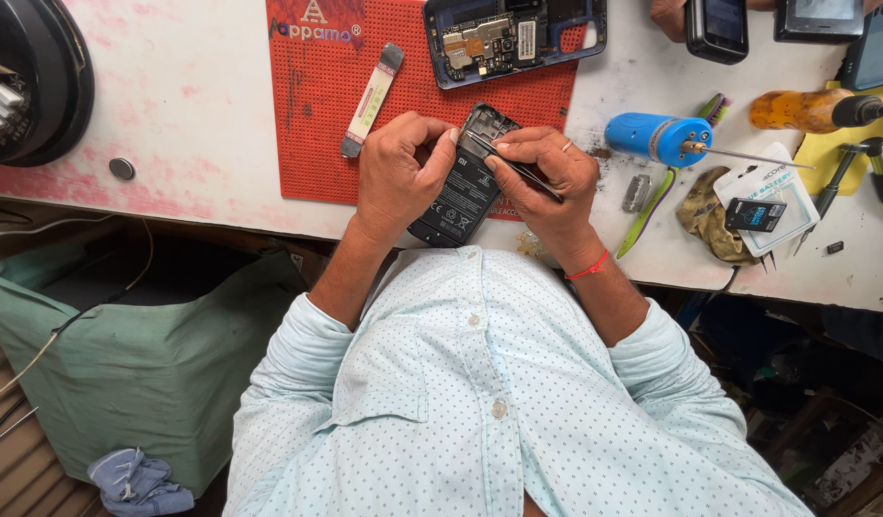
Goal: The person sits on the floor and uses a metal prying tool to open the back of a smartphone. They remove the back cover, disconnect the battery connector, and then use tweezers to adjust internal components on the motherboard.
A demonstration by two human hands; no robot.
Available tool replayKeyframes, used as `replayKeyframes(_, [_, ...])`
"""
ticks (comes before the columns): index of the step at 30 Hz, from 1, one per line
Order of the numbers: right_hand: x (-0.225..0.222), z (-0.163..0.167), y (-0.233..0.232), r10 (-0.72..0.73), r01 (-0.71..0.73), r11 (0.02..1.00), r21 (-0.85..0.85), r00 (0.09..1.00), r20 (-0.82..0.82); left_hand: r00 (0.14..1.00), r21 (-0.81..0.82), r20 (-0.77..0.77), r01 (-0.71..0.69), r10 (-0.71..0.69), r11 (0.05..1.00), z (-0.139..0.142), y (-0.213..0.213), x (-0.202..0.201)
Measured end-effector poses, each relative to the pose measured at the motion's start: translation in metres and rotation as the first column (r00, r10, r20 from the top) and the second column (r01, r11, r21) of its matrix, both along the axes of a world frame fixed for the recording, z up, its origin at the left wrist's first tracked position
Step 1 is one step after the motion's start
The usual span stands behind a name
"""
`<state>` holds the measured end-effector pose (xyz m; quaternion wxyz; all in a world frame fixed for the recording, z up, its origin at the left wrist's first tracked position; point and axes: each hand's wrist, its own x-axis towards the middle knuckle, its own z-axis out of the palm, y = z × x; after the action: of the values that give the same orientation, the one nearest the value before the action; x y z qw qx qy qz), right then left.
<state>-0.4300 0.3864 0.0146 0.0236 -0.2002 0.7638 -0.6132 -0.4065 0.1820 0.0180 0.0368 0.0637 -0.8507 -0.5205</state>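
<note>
Phone (464,196), back cover off and black battery showing, held tilted over the near edge of the red mat (317,144); lower end out past the bench edge (173,206), above the shirt (480,383). Left hand (400,172) closed around the phone's left side, thumb laid across the upper part; fingers underneath hidden. Right hand (547,177) closed on tweezers (513,165), tips resting at the top of the battery near the left thumb; ring on one finger, red thread at the wrist; exact contact point of the tips hard to make out. Farther up the mat, second phone (513,38) opened to its circuit board, top cut off by the frame. Flat pry tool (370,101) lying slantwise left of the hands, on the mat. Right of the hands: blue tool (652,137) with a thin metal tip, green tweezers (647,211) partly under it, small metal piece (637,191), crumpled cloth (710,215), packet (769,201) with a dark small part inside. Orange-handled tool (796,108) and screwdriver (839,177) near the right edge, partly cut off. Top right: another person's hand (667,14) beside a dark device (716,27), both mostly out of frame. Top left: round black object (39,81), half cropped; coin-like disc (123,168) on the bench. Below the bench, green bag (135,364) and blue rag (135,479).
</note>
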Motion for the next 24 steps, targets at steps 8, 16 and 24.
replayKeyframes(8, [0.0000, 0.0036, 0.0007, 0.010, -0.010, 1.000, 0.001, 1.000, 0.009, 1.000, 0.005, 0.012, 0.004, -0.004, 1.000, 0.0061, 0.0001, -0.0013])
replayKeyframes(16, [0.0007, 0.0033, 0.0011, 0.017, -0.016, 1.000, -0.017, 0.999, 0.029, 0.999, -0.032, -0.016, -0.041, 0.040, 0.999, 0.0083, 0.0068, -0.0004])
replayKeyframes(24, [0.0009, 0.0038, 0.0025, 0.011, -0.011, 1.000, 0.013, 1.000, -0.019, 0.996, -0.045, -0.057, -0.064, 0.062, 0.997, 0.0034, 0.0096, 0.0009])
